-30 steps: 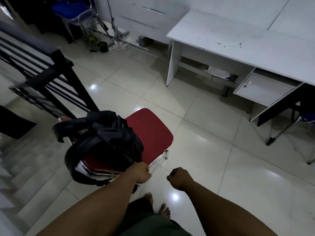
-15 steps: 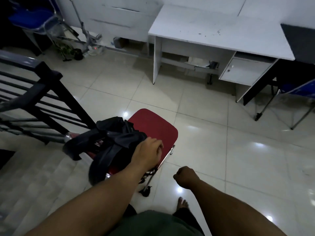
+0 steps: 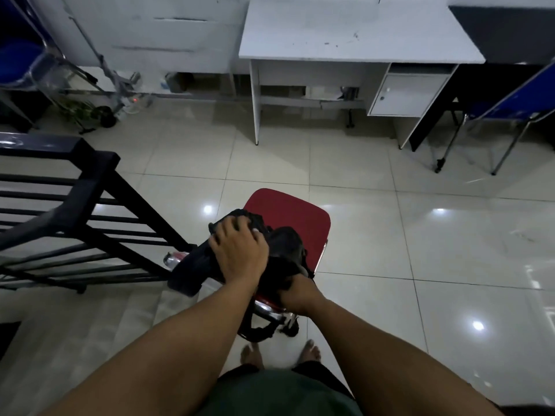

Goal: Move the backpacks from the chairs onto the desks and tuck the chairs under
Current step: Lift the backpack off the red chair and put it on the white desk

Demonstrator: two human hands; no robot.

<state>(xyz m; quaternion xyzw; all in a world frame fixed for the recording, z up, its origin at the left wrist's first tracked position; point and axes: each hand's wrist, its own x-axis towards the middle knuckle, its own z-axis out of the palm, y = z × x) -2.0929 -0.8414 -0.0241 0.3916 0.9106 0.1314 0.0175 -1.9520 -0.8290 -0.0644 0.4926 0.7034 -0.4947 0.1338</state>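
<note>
A black backpack (image 3: 285, 250) lies on the near part of a red-seated chair (image 3: 288, 211) with chrome legs, right in front of me. My left hand (image 3: 238, 250) rests spread on top of the backpack, fingers curled over its far edge. My right hand (image 3: 295, 294) is closed around the backpack's near side, its fingers hidden in the fabric. A strap loop hangs below the seat's near edge. A white desk (image 3: 360, 37) with a small cupboard stands across the tiled floor, straight ahead.
A black stair railing (image 3: 90, 205) runs close on the left, with steps going down beside it. A blue chair (image 3: 510, 106) stands at the right by a dark desk. Another blue chair (image 3: 21, 61) and a small plant sit at the far left.
My left hand moved from the backpack's near edge onto its top. My right hand, a free fist before, reached in and closed on the backpack. The view swung right to face the desk.
</note>
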